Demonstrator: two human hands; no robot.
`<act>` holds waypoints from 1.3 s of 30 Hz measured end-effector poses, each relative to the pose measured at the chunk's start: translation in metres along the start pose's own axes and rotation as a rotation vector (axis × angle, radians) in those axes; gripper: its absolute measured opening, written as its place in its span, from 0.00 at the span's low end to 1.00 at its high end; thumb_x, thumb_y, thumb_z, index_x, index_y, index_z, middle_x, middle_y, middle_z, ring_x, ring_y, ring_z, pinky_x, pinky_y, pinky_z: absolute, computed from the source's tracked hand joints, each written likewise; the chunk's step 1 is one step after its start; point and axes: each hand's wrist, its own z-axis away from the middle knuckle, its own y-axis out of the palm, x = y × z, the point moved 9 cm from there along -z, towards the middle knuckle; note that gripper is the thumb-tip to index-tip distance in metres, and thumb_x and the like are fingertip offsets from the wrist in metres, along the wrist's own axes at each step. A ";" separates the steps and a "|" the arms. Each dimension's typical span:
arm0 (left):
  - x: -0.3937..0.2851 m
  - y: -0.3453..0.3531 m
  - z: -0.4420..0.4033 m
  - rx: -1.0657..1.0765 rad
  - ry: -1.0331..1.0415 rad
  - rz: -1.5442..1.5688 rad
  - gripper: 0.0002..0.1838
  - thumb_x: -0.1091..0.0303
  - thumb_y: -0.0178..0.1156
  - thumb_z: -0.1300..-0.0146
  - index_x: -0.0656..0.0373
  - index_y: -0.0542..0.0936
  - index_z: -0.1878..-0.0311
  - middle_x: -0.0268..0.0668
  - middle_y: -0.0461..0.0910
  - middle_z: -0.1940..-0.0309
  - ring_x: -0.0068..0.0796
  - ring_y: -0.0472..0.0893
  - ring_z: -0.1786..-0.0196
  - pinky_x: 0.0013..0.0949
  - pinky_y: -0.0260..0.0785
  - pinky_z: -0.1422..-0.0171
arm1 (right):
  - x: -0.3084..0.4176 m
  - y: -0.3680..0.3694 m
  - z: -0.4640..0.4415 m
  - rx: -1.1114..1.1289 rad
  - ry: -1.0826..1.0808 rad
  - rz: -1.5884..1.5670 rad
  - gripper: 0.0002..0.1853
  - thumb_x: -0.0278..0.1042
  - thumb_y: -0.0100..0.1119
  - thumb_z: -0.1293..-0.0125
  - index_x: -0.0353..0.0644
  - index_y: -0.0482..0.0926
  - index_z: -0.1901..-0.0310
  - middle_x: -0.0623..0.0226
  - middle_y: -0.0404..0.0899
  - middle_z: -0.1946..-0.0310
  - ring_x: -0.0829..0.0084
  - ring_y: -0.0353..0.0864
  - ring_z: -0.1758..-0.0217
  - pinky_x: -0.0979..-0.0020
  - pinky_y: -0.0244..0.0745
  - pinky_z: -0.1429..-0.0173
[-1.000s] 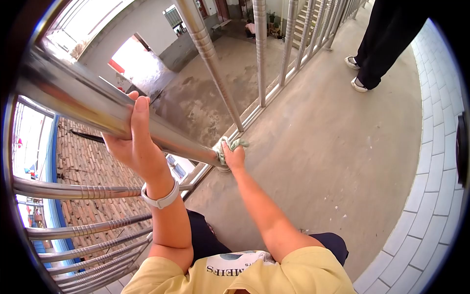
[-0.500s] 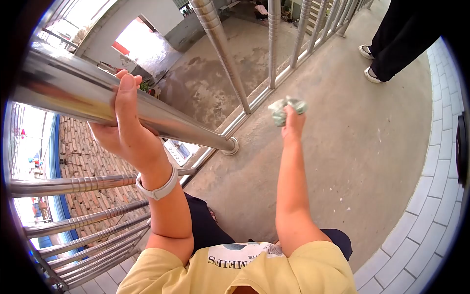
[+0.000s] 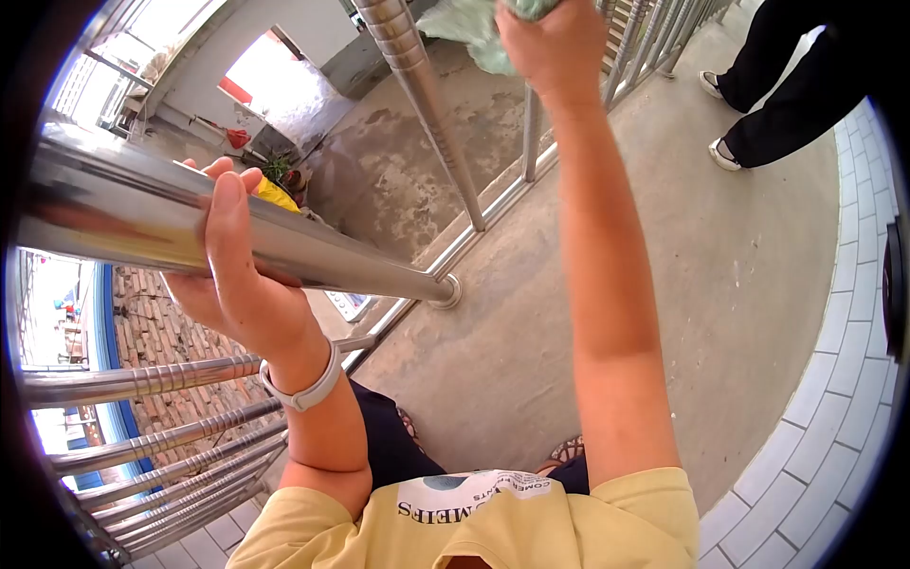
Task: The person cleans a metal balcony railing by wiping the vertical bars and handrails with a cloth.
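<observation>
My left hand [image 3: 248,270], with a pale band on its wrist, is wrapped round a thick, shiny metal post [image 3: 341,251] of the railing. The thumb lies along the near side and the fingertips show over the far side. Raised at the top of the view, my right hand [image 3: 559,57] is closed on a crumpled pale green cloth [image 3: 474,36]; whether it is fabric or thin plastic I cannot tell. Part of the cloth hangs out to the left, close to a thinner upright bar [image 3: 427,104], and the top of it is cut off by the frame.
Metal bars [image 3: 161,438] run along the left and up the far side. A person in black trousers [image 3: 791,109] stands at the upper right. White tiles [image 3: 806,427] edge the concrete floor [image 3: 493,360]. Beyond the railing are a courtyard, a brick wall [image 3: 175,332] and something yellow [image 3: 277,195].
My right hand has lifted the cloth from over the floor up to the top edge, nearer the camera. My left hand stays on the post. The other person's legs have shifted slightly.
</observation>
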 end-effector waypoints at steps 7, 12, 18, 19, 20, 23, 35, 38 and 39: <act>0.005 -0.004 -0.001 0.031 0.038 -0.006 0.18 0.75 0.59 0.49 0.72 0.70 0.55 0.45 0.77 0.65 0.26 0.79 0.66 0.27 0.69 0.54 | -0.105 0.037 0.077 0.137 0.405 -0.295 0.09 0.32 0.60 0.55 0.39 0.74 0.71 0.58 0.77 0.77 0.58 0.79 0.71 0.63 0.72 0.66; 0.001 -0.002 0.002 0.003 -0.001 0.006 0.18 0.76 0.60 0.49 0.72 0.69 0.55 0.45 0.77 0.64 0.27 0.78 0.65 0.27 0.69 0.54 | -0.167 0.055 0.131 0.172 0.391 -0.247 0.08 0.34 0.58 0.51 0.41 0.75 0.70 0.58 0.76 0.78 0.54 0.76 0.70 0.62 0.70 0.65; 0.004 -0.005 0.001 0.056 0.035 -0.060 0.18 0.74 0.58 0.47 0.72 0.69 0.53 0.43 0.76 0.63 0.26 0.78 0.64 0.28 0.69 0.52 | -0.204 0.056 0.186 0.225 0.265 0.043 0.14 0.33 0.61 0.52 0.41 0.74 0.62 0.52 0.75 0.64 0.51 0.74 0.60 0.60 0.69 0.58; 0.002 -0.004 0.000 0.075 0.046 -0.082 0.19 0.75 0.58 0.47 0.72 0.69 0.53 0.43 0.76 0.63 0.26 0.78 0.64 0.27 0.69 0.53 | -0.209 0.052 0.193 0.175 0.249 0.079 0.16 0.33 0.61 0.53 0.41 0.74 0.61 0.51 0.74 0.62 0.51 0.74 0.59 0.60 0.69 0.55; 0.000 -0.003 0.001 0.088 0.020 -0.073 0.19 0.75 0.58 0.46 0.71 0.68 0.52 0.42 0.76 0.62 0.26 0.78 0.63 0.26 0.69 0.53 | -0.210 0.047 0.197 0.124 0.235 0.116 0.17 0.32 0.62 0.55 0.40 0.73 0.61 0.51 0.74 0.61 0.50 0.73 0.57 0.60 0.69 0.53; 0.003 -0.005 0.001 0.085 -0.028 0.039 0.15 0.79 0.62 0.49 0.66 0.70 0.58 0.40 0.77 0.63 0.21 0.76 0.65 0.23 0.69 0.59 | -0.212 0.039 0.198 0.138 0.316 0.131 0.19 0.30 0.61 0.56 0.39 0.73 0.59 0.53 0.76 0.70 0.49 0.76 0.63 0.60 0.70 0.56; -0.002 -0.006 0.000 0.061 -0.085 0.057 0.13 0.77 0.61 0.48 0.62 0.71 0.59 0.35 0.76 0.64 0.16 0.73 0.65 0.20 0.67 0.60 | -0.063 -0.026 0.046 0.086 0.426 -0.558 0.15 0.19 0.56 0.52 0.37 0.73 0.59 0.69 0.75 0.66 0.75 0.76 0.65 0.74 0.73 0.61; -0.001 -0.008 -0.001 0.066 -0.084 0.043 0.14 0.77 0.61 0.48 0.62 0.71 0.59 0.34 0.76 0.64 0.16 0.73 0.65 0.21 0.67 0.59 | 0.024 -0.040 -0.015 0.054 0.178 -0.668 0.19 0.19 0.59 0.52 0.36 0.71 0.55 0.65 0.75 0.63 0.74 0.77 0.65 0.73 0.74 0.58; -0.001 -0.009 -0.001 0.061 -0.087 0.049 0.14 0.77 0.61 0.48 0.62 0.71 0.59 0.34 0.76 0.64 0.16 0.73 0.65 0.21 0.67 0.59 | 0.055 -0.041 -0.033 0.110 0.136 -0.680 0.19 0.19 0.59 0.52 0.36 0.71 0.55 0.65 0.75 0.63 0.73 0.77 0.65 0.72 0.75 0.57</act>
